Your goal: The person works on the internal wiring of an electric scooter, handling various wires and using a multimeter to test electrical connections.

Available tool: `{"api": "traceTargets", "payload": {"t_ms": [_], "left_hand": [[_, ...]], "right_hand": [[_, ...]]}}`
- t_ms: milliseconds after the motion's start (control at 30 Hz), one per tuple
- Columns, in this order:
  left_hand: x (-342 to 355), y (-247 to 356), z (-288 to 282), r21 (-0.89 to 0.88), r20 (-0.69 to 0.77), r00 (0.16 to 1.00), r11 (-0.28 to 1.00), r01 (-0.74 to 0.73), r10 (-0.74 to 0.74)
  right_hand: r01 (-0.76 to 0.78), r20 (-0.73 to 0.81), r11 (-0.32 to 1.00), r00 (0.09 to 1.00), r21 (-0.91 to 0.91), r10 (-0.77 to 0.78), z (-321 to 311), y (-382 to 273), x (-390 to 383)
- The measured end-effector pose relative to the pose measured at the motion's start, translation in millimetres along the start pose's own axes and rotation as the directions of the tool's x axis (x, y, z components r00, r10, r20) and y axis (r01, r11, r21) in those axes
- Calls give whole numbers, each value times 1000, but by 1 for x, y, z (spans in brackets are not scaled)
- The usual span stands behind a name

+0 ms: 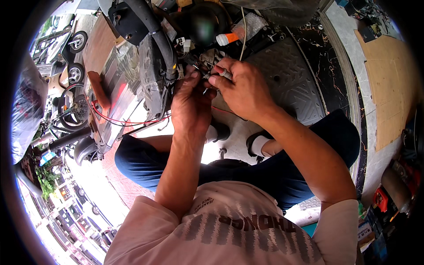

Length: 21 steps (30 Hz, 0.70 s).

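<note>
My left hand [192, 108] and my right hand [245, 90] meet in front of an opened-up scooter, fingers closed close together. The left fingers pinch thin dark wires [197, 66], their ends hidden between the fingertips. In my right hand sits a small red and grey piece [226, 73], its kind too small to make out, with thumb and forefinger pressed together beside the wires. Around them are a grey plastic scooter panel [152, 79], a thick black tube [163, 48] and white plug connectors [187, 45].
A white-capped bottle with an orange label [230, 38] lies beyond my right hand. A textured grey footboard [287, 75] is at the right. Red and black cables [126, 123] run leftward. Parked two-wheelers [73, 106] stand at the left; cardboard [391, 92] lies far right.
</note>
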<state>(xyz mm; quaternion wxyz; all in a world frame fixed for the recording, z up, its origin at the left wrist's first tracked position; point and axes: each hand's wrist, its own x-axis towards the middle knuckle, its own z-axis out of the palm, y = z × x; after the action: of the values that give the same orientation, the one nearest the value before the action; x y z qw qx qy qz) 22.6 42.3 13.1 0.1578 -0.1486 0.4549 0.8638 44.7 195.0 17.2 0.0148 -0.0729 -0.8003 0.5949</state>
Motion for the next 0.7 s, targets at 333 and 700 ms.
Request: {"api": "traceTargets", "payload": {"t_ms": [333,700], "left_hand": [[-1,2,-1,-80,-1,1000,997,-7,7],[-5,7,4,-121,-9,1000,992,18,-19]], "right_hand": [[26,-81,993,996,-115,-36,-27,-20,0],[335,-10,898,936,-286,-352,-31,-14,1]]}}
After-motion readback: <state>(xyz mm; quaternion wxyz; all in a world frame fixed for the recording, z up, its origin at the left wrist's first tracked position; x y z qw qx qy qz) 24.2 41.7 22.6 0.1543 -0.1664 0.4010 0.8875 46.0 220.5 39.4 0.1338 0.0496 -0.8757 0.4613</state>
